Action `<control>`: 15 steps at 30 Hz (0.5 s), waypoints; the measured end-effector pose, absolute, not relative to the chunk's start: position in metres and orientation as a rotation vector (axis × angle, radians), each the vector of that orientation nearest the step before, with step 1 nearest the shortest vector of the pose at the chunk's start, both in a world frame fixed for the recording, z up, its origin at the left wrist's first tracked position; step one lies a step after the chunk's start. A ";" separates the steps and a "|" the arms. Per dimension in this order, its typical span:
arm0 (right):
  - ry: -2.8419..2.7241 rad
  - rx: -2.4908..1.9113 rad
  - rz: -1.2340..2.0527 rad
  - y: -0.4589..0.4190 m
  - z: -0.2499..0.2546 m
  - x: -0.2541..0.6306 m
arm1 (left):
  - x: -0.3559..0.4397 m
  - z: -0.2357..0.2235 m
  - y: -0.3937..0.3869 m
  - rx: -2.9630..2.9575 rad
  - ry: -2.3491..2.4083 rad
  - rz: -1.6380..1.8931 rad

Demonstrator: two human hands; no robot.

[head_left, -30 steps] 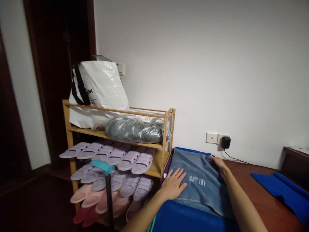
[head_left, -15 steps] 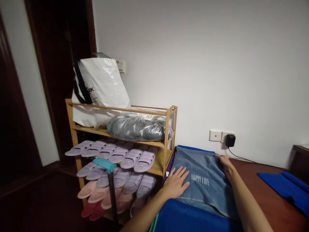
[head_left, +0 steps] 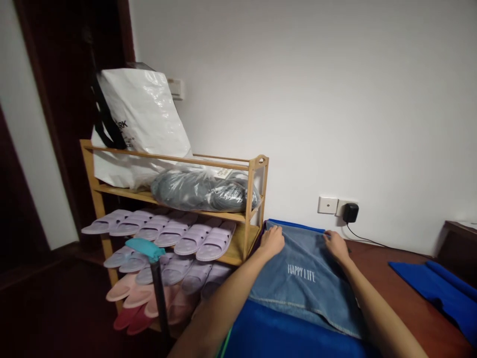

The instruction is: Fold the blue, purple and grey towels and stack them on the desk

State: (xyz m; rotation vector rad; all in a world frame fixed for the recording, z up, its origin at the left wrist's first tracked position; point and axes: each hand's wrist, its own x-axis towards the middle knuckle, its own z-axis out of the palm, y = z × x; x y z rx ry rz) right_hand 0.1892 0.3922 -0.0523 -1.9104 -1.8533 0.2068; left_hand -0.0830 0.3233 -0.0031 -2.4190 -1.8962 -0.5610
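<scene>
A grey-blue towel with white "HAPPY LIFE" lettering lies spread over blue cloth, which shows below it and as a strip at its far edge. My left hand has its fingers curled at the towel's far left corner and appears to grip it. At the far right corner, my right hand pinches the towel's edge between thumb and fingers. The lower edge of the towel ripples toward the right.
Left of the towel stands a wooden rack with several slippers, a white bag and a plastic-wrapped grey bundle. A dark pole with a teal top rises before it. More blue cloth lies right; a black plug sits in the wall.
My left hand has moved from lying flat on the towel up to its far left corner, its fingers now curled. My right hand stays at the far right corner. The view has shifted slightly.
</scene>
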 end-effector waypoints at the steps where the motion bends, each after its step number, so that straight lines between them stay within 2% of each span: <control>1: -1.926 -1.876 0.220 0.393 -0.055 0.184 | -0.081 -0.008 0.334 -2.386 -1.933 -0.576; 8: -2.081 -1.941 0.305 0.411 -0.074 0.186 | -0.092 -0.056 0.356 -2.358 -1.976 -0.593; 15: -1.727 -2.143 0.187 0.419 -0.070 0.207 | -0.094 -0.056 0.367 -2.362 -2.025 -0.537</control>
